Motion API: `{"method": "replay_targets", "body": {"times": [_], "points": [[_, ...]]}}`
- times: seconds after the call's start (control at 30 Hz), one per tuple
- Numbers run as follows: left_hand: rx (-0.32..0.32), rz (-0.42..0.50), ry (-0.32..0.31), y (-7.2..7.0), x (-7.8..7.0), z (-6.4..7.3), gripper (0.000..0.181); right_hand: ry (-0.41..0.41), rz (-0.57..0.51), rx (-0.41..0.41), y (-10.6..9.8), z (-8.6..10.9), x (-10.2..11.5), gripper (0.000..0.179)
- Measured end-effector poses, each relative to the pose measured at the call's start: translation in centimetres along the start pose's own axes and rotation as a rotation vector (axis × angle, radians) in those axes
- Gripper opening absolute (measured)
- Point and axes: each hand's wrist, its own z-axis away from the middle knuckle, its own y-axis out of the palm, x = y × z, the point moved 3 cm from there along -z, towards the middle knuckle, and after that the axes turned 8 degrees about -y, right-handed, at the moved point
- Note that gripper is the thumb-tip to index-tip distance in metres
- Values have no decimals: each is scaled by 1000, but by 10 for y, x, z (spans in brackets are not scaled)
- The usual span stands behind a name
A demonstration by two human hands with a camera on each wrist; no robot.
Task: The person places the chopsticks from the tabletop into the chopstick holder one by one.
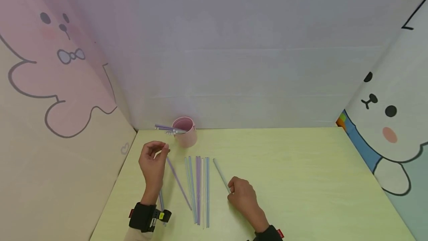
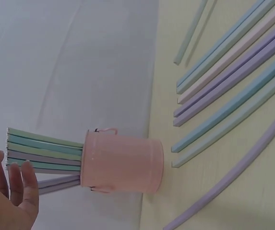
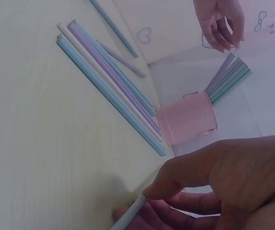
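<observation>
My right hand (image 1: 245,198) pinches the near end of a slim pale green stick (image 1: 220,173), pencil-like, between thumb and fingers; its far end points toward the back. The left hand (image 1: 153,163) hovers by the pink bucket (image 1: 188,139), fingers loosely bent and holding nothing. Several pastel sticks (image 2: 46,152) lean out of the bucket toward that hand, their tips close to its fingers but apart in the right wrist view. Between the hands lies a row of purple, blue, green and pale pink sticks (image 1: 198,189).
A purple stick (image 1: 180,183) lies slanted left of the row. Another, bluish stick (image 1: 161,200) is partly hidden by the left wrist. The bucket stands at the back edge of the pale yellow table (image 1: 301,181), against a printed cloth wall (image 1: 254,66). Cloth sides rise left and right.
</observation>
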Motion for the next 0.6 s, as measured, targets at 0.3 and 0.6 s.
{"method": "replay_targets", "body": {"times": [0.3, 0.6], "points": [[128, -128, -168, 5, 12, 13, 24, -43, -69, -6, 0, -2, 1, 26], [286, -187, -346, 5, 38, 25, 25, -124, -178, -38, -1, -9, 7, 28]]}}
